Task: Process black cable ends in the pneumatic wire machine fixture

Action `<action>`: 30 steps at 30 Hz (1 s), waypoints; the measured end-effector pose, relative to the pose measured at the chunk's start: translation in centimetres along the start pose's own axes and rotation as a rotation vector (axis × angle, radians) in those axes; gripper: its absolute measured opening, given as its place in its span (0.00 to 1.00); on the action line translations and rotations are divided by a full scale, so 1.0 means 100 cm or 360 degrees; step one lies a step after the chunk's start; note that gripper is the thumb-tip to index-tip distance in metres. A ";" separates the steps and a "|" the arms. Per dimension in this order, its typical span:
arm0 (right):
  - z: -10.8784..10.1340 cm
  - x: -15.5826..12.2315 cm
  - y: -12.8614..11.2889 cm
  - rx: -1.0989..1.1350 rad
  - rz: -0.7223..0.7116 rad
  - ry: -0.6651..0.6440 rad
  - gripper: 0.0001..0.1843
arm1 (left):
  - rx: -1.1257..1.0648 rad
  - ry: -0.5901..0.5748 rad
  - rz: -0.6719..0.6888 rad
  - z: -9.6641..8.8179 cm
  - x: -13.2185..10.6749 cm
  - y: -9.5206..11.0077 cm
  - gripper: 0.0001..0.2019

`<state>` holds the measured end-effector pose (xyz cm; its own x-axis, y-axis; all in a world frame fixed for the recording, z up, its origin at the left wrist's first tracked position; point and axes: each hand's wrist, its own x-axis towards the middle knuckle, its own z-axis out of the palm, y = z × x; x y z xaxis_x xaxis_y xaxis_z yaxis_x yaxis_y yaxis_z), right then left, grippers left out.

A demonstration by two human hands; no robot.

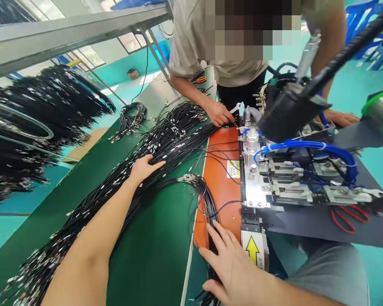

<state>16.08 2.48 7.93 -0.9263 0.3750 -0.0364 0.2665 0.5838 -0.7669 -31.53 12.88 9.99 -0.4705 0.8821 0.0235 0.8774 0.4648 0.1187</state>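
Observation:
My left hand point(143, 171) rests on a long bundle of black cables point(115, 187) with white tags, laid diagonally over the green tabletop point(153, 246). Its thumb is stretched away from the index finger; the other fingertips are partly hidden among the cables. At the table's near edge, my right hand point(226, 259) lies with fingers spread over a smaller bundle of black cables point(210, 204), which curves down from a cluster of metal ends point(190, 178). Beside that hand stands a machine with a metal plate point(253, 182) and an orange base panel point(221, 191). Several cables run into its side.
Across the table, a person's hand point(221, 114) touches cables near the machine. Blue air tubes point(306, 145) loop over it, and a black cylinder point(284, 112) hangs above. Red-handled scissors point(349, 218) lie at right. A coiled cable bundle point(132, 119) sits farther back; cables point(35, 114) hang at left.

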 end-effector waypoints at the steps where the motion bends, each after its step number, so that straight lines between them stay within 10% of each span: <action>1: 0.005 0.004 -0.001 -0.0031 0.0017 -0.0017 0.32 | -0.0002 0.0026 0.0012 0.002 0.005 -0.002 0.35; 11: 0.037 0.027 -0.006 -0.0484 0.0013 0.0082 0.30 | -0.0127 -0.0133 0.0210 0.025 0.040 -0.028 0.40; 18: 0.048 0.025 0.002 -0.0593 -0.0128 0.0290 0.30 | -0.0034 -0.0151 0.0062 0.007 -0.042 -0.124 0.53; 22: 0.048 0.039 0.001 -0.0542 0.0159 0.0496 0.31 | 0.0099 -0.0061 -0.0024 0.022 -0.072 -0.135 0.41; 30: 0.072 0.055 0.003 -0.0322 0.0235 0.0491 0.28 | 0.0245 0.0134 -0.0001 -0.004 -0.014 -0.141 0.25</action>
<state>9.17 -0.51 2.87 -0.7586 0.6465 0.0810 0.4666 0.6258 -0.6250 -43.23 5.03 8.65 -0.4718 0.8751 0.1072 0.8779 0.4775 -0.0343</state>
